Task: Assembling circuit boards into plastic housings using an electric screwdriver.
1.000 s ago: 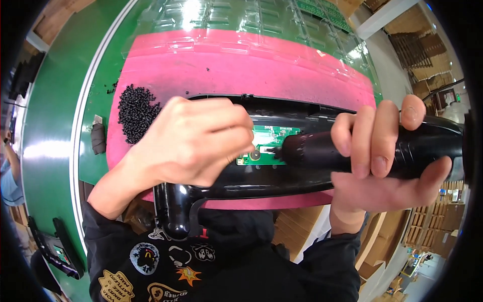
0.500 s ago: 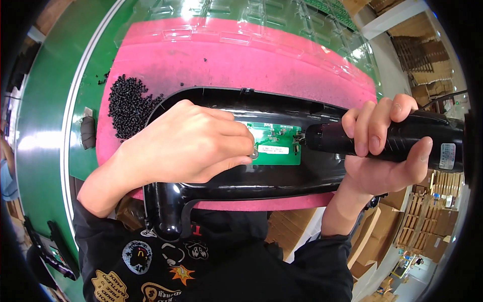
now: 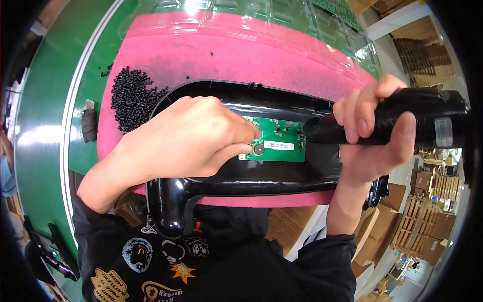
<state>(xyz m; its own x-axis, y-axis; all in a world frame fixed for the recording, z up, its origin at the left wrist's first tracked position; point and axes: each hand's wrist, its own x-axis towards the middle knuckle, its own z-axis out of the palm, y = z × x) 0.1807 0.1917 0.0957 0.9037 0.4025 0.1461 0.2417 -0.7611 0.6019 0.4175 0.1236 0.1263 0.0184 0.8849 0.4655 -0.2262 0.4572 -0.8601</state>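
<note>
Head view: a green circuit board (image 3: 274, 155) lay inside a long black shell (image 3: 241, 187), whose walls rose around it; the board, taken as the reference point, bore a white label (image 3: 279, 146) and a round dark component (image 3: 259, 149) near its left end. Left hand (image 3: 196, 136): positioned over the board's left end, fingers curled, thumb and forefinger brought near each other beside the round component; whether they held a small part could not be told. Right hand (image 3: 370, 161): right of the board, fingers wrapped around a black cylindrical tool (image 3: 427, 121), the thumb on the near side; the tool's narrow end stood at the board's right edge, contact not determinable.

Surroundings, by the board: a heap of small black pieces (image 3: 135, 98) lay to its upper left, on a pink mat (image 3: 176, 45) that extended beneath the shell; clear plastic trays (image 3: 241, 25) stood beyond it; a dark grey roll (image 3: 89, 126) lay farther left, on the green worktop (image 3: 43, 151); a second black shell (image 3: 54, 254) was well apart, to the lower left; brown cardboard (image 3: 292, 226) showed below it.
</note>
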